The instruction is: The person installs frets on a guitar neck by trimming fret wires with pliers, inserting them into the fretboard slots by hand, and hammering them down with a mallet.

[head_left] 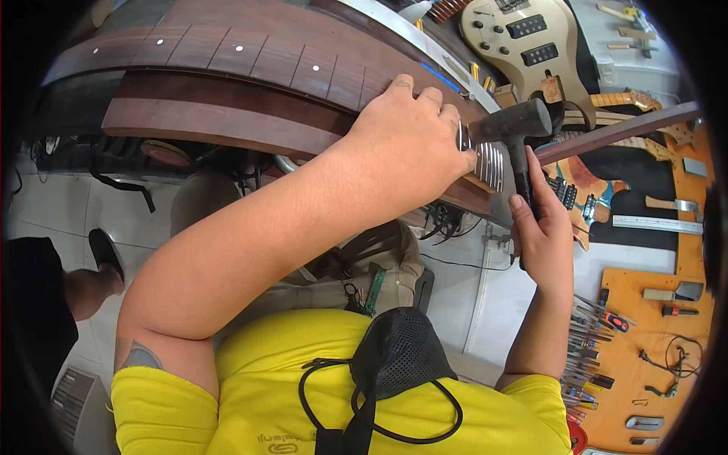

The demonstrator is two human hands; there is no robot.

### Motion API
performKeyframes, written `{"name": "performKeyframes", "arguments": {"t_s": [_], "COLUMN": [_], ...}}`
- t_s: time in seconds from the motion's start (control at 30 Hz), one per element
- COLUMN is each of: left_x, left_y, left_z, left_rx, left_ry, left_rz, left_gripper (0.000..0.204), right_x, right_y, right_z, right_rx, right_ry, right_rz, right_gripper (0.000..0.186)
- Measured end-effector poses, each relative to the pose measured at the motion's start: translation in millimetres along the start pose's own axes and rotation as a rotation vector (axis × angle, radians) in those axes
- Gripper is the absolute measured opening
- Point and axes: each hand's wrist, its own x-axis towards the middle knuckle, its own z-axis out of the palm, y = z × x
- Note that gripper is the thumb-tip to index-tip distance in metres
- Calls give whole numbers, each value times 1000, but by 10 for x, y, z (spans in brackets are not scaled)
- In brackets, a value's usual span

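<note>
My left hand (pixel 413 144) lies across a dark wood guitar neck (pixel 227 57) with white dot inlays, and its fingers pinch several short metal fret wires (pixel 489 163) at the neck's end. My right hand (pixel 540 220) grips the handle of a black mallet, whose head (pixel 523 121) hangs just above the fret wires. A second plain brown wood strip (pixel 212 121) runs alongside the fretboard, under my left forearm.
A gold bass guitar body (pixel 523 45) lies at the upper right, with a colourful guitar body (pixel 580 193) and a long dark neck (pixel 622 129) below it. An orange tool board (pixel 644 356) holds screwdrivers, files and a steel ruler (pixel 656 224). A person's shoe (pixel 105 250) shows at left.
</note>
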Motion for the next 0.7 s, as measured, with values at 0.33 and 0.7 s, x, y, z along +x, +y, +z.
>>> {"name": "performKeyframes", "arguments": {"t_s": [0.33,0.7], "left_x": [11,3], "left_y": [-8,-14], "left_z": [11,44], "left_rx": [9,-61], "left_ry": [56,165], "left_rz": [-5,-3], "left_gripper": [34,24], "right_x": [-95,-158], "right_y": [-203,-62], "right_z": [-2,-5], "right_rx": [107,160], "right_ry": [-32,41], "right_rz": [170,103], "right_gripper": [64,64]}}
